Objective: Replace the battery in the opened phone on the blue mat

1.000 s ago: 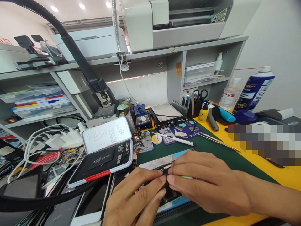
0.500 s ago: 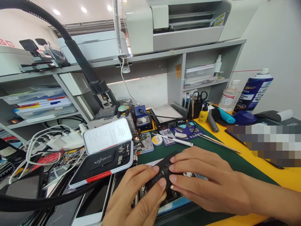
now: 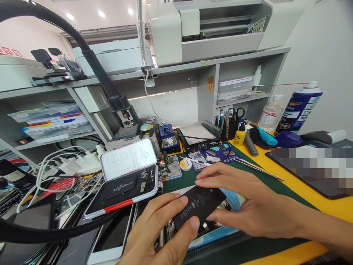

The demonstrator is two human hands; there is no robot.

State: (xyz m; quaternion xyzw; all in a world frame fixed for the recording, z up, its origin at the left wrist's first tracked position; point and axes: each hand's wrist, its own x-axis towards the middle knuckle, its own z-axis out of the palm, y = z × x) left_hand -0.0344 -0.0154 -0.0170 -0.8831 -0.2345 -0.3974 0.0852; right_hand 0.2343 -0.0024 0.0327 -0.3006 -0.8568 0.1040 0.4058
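Note:
A flat black phone battery (image 3: 199, 206) with white print lies tilted over an opened phone (image 3: 209, 230) on the green mat. My left hand (image 3: 160, 232) pinches the battery's near left end between thumb and fingers. My right hand (image 3: 248, 204) reaches in from the right, fingers spread, with fingertips under and along the battery's right edge. The opened phone is mostly hidden beneath the battery and both hands.
A silver tin (image 3: 128, 158) sits on a black phone panel (image 3: 124, 189) at left, among white cables (image 3: 55, 165). A soldering station (image 3: 168, 140), heating plate (image 3: 197, 134), tweezers (image 3: 256, 167), spray can (image 3: 299, 106) and blue tool (image 3: 266, 136) stand behind. A black hose (image 3: 55, 224) crosses the lower left.
The black battery has come up out of the phone and into full view, swinging to the right. My right hand opened and shifted right; my left hand kept its pinch on the near end.

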